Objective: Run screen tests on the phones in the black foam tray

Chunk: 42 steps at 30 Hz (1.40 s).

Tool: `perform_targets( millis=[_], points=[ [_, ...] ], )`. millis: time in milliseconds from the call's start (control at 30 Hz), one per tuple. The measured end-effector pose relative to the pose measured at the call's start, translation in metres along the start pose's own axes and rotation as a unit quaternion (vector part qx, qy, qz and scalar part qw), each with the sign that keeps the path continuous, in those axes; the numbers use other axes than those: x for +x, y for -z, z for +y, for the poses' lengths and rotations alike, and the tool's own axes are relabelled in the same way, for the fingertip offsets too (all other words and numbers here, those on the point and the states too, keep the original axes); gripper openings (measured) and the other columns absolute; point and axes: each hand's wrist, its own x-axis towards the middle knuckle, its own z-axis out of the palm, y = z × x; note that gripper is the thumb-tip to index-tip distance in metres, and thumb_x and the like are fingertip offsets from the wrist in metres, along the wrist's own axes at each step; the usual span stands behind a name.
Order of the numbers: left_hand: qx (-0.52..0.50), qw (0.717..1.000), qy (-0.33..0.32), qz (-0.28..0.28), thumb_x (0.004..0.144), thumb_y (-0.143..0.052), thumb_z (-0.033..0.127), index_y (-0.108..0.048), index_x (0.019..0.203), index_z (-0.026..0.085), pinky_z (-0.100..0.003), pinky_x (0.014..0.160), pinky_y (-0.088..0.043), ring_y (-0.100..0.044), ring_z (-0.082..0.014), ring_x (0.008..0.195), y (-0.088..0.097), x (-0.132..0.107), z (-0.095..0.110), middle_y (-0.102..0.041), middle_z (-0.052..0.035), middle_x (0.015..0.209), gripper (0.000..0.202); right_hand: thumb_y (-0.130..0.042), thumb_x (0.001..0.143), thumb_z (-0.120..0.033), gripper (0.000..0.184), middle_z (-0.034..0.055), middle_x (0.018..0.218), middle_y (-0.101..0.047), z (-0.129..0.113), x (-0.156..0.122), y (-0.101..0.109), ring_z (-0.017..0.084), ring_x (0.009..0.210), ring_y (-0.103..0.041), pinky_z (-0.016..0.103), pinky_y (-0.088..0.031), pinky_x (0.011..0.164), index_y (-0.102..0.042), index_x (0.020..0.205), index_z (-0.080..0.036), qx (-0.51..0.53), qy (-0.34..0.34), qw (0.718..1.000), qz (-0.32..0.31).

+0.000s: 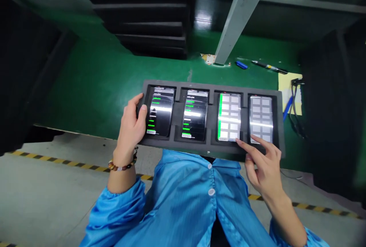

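Note:
A black foam tray (210, 148) lies at the bench's front edge with phones set in its compartments. The leftmost phone (160, 119) and its neighbour, a second phone (195, 121), show dark screens with white and green text lines. The third phone (229, 115) has a pale grid with a green strip on its left; the rightmost phone (261, 115) has a greyer grid. My left hand (132, 125) grips the tray's left end, thumb on top. My right hand (264, 161) has two fingers stretched out, one at the third phone's lower right corner, the other at the rightmost phone's lower left.
Stacked black trays (154, 22) stand at the back left. A grey metal post (238, 14) rises behind the tray. A blue cap (241, 64), a pen (268, 66), yellow paper (288, 81) and a black cable (294, 113) lie to the right on the green bench (94, 75).

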Motion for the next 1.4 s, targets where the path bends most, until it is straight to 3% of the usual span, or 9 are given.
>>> perform_targets(
  millis=[233,333,500,733,1067,1400],
  points=[
    [0.005,1.000,0.013,0.001,0.112,-0.045,0.061,-0.051,0.164,0.034,-0.061,0.129,-0.043,-0.056,-0.0350,0.153,0.000,0.000,0.001,-0.062,-0.0096,0.162,0.059,-0.058,0.094,-0.009,0.061,0.0056,0.118,-0.080,-0.003,0.004,0.002,0.037,0.138,-0.066,0.056,-0.046,0.107,-0.061,0.149,-0.035,-0.022,-0.002,1.000,-0.002],
    [0.006,1.000,0.012,0.002,0.111,-0.046,0.064,-0.052,0.164,0.033,-0.063,0.129,-0.043,-0.055,-0.0373,0.153,0.001,0.000,0.001,-0.062,-0.0110,0.161,0.061,-0.059,0.096,-0.009,0.057,0.0054,0.115,-0.080,-0.015,0.006,0.006,0.037,0.138,-0.064,0.056,-0.046,0.108,-0.060,0.148,-0.033,-0.034,-0.019,0.999,-0.014],
    [0.014,1.000,0.014,0.002,0.111,-0.046,0.065,-0.052,0.163,0.032,-0.064,0.125,-0.046,-0.058,-0.0392,0.149,0.002,0.000,0.003,-0.063,-0.0108,0.160,0.062,-0.056,0.100,-0.013,0.061,0.0107,0.129,-0.078,-0.039,0.010,0.007,0.040,0.146,-0.056,0.059,-0.045,0.112,-0.050,0.160,-0.026,-0.072,-0.076,0.993,-0.055],
    [0.015,1.000,0.014,0.006,0.112,-0.050,0.049,-0.053,0.163,0.028,-0.059,0.125,-0.047,-0.059,-0.0360,0.147,0.001,0.000,0.005,-0.064,-0.0115,0.160,0.055,-0.048,0.106,-0.021,0.053,0.0142,0.138,-0.074,-0.035,0.029,-0.002,0.038,0.153,-0.049,0.062,-0.045,0.116,-0.051,0.159,-0.023,-0.049,-0.131,0.989,-0.056],
    [0.015,1.000,0.005,0.008,0.111,-0.052,0.043,-0.054,0.163,0.022,-0.063,0.124,-0.046,-0.060,-0.0375,0.146,0.001,0.000,0.005,-0.064,-0.0147,0.158,0.056,-0.050,0.107,-0.025,0.065,0.0167,0.156,-0.063,-0.069,0.018,0.007,0.036,0.155,-0.046,0.056,-0.048,0.119,-0.036,0.169,-0.015,-0.079,-0.090,0.987,-0.109],
    [0.010,1.000,0.000,0.005,0.111,-0.052,0.044,-0.054,0.162,0.022,-0.059,0.124,-0.047,-0.060,-0.0356,0.145,0.002,0.001,0.004,-0.064,-0.0130,0.159,0.055,-0.044,0.108,-0.025,0.058,0.0164,0.153,-0.065,-0.028,0.066,-0.013,0.040,0.160,-0.038,0.067,-0.039,0.127,-0.041,0.166,-0.017,-0.065,-0.134,0.987,-0.060]
  ],
)
